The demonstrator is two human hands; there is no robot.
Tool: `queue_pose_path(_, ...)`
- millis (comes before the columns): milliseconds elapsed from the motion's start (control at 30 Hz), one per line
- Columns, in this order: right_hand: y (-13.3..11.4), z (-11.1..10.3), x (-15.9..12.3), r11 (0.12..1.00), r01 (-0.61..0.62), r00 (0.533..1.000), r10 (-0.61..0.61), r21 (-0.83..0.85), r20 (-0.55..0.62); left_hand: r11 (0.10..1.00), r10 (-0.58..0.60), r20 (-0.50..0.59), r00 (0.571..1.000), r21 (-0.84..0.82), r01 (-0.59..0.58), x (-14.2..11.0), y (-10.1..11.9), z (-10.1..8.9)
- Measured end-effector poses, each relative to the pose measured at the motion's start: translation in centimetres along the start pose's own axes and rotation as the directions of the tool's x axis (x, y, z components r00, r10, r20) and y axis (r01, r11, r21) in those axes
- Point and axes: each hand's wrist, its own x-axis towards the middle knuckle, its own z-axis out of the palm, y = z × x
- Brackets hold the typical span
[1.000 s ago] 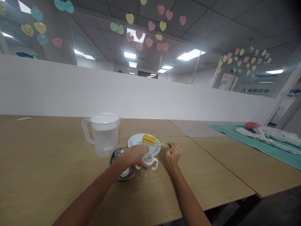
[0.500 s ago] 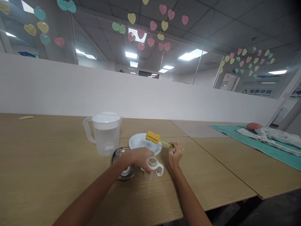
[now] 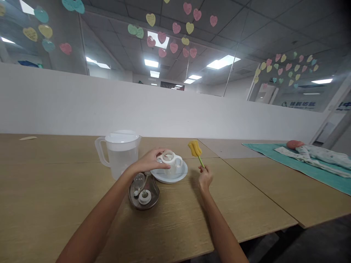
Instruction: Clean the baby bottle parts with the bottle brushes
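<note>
My left hand (image 3: pixel 152 160) is closed around a clear baby bottle (image 3: pixel 170 168) with white handles and an uncapped mouth facing up. The bottle is over the pale bowl (image 3: pixel 179 177); whether it touches the bottom I cannot tell. In my right hand (image 3: pixel 205 177) is the green handle of a bottle brush (image 3: pixel 195 148), its yellow sponge head raised to the right of the bowl. Near my left forearm, a kidney-shaped metal tray (image 3: pixel 152 202) holds a white ring-shaped cap with a teat (image 3: pixel 144 197) and a clear dome cover (image 3: pixel 139 180).
A lidded plastic pitcher (image 3: pixel 122 155) with water stands left of the bowl. On the right, a green cloth (image 3: pixel 263 151) bears patterned baby clothes (image 3: pixel 323 157) and a pinkish rounded object (image 3: pixel 294 144). A white wall (image 3: pixel 164 113) runs behind the wooden table (image 3: pixel 175 226).
My left hand has carried the bottle from the tabletop in front of the bowl up and away, over the bowl. The brush has swung from over the bowl to upright on its right.
</note>
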Motion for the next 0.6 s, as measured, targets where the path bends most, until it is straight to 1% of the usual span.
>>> queue_pose_path(100, -0.4, 0.0, -0.1, 0.999, 0.021, 0.999, -0.020, -0.035, 0.028, 1.000, -0.014, -0.075, 0.997, -0.022, 0.012, 0.3, -0.8, 0.1)
queue_pose_path(167, -0.9, -0.1, -0.3, 0.994, 0.086, 0.993, -0.080, -0.061, 0.090, 1.000, -0.029, -0.117, 0.993, -0.008, 0.028, 0.5, -1.2, 0.4)
queue_pose_path(233, -1.6, -0.2, -0.5, 0.980, 0.186, 0.971, -0.173, -0.065, 0.165, 0.997, -0.044, -0.171, 0.984, 0.054, 0.054, 0.8, -1.5, 0.6)
queue_pose_path(300, -2.2, -0.2, -0.6, 0.961, 0.271, 0.945, -0.254, -0.061, 0.205, 0.977, -0.038, -0.245, 0.969, 0.195, 0.088, 0.9, -1.7, 0.8)
queue_pose_path(367, -2.7, -0.3, -0.8, 0.940, 0.332, 0.927, -0.309, -0.079, 0.213, 0.911, -0.002, -0.317, 0.948, 0.390, 0.132, 1.0, -1.8, 0.8)
queue_pose_path(433, -3.0, -0.3, -0.9, 0.906, 0.404, 0.899, -0.367, -0.128, 0.237, 0.809, 0.056, -0.360, 0.931, 0.563, 0.169, 0.9, -1.9, 0.9)
queue_pose_path(500, -3.2, -0.2, -1.0, 0.850, 0.493, 0.856, -0.435, -0.187, 0.281, 0.719, 0.098, -0.364, 0.926, 0.669, 0.187, 0.8, -1.9, 0.9)
queue_pose_path(600, -3.3, -0.1, -1.2, 0.765, 0.593, 0.798, -0.517, -0.250, 0.310, 0.622, 0.122, -0.334, 0.935, 0.759, 0.190, 0.7, -2.0, 1.0)
